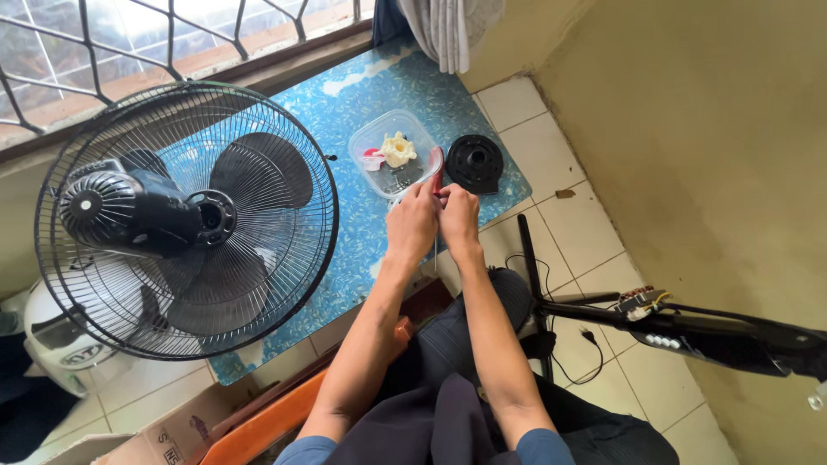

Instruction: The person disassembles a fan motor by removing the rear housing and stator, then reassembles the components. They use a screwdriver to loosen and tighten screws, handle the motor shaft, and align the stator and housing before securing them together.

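Fingers (pixel 428 191) of both hands meet over a red-handled tool (pixel 437 175), pinched around it and something small I cannot make out; my left hand (pixel 412 226) and right hand (pixel 458 220) press side by side, knuckles touching, probably to steady fine work. That tool sits just beside the near edge of a clear plastic container (pixel 372 138), which holds a cream-coloured part and small bits, kept together so they do not stray. Just to its right lies a round black cap (pixel 475 162), flat on the blue patterned mat (pixel 345 103). On the left of the mat lies a black fan head (pixel 185 220), motor housing up, blades inside the wire cage. On the right, a black fan stand (pixel 689 331) stretches across the tiles with bare wires showing at its top. Everything rests on a pale tiled floor (pixel 551 155) by a barred window, beige wall to the right, a cardboard box and an orange board near my knees.
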